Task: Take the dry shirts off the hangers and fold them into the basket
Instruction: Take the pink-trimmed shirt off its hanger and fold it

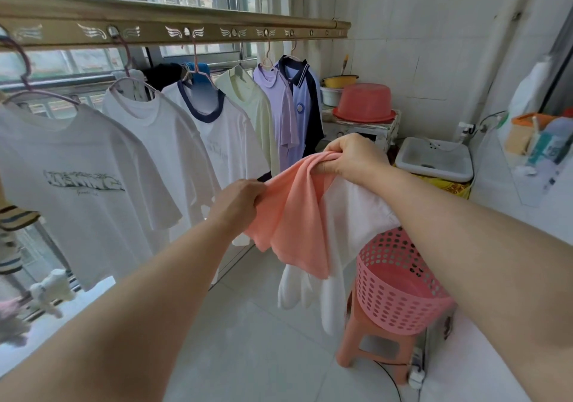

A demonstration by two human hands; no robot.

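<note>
Left hand and right hand each grip the pink shirt with curled fingers, above the pink basket.

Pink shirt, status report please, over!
Left hand and right hand both pinch pink shirt. Off hanger, not yet folded. White garment draped over basket rim.

Basket on stool, right of shirts hanging from rail
</note>
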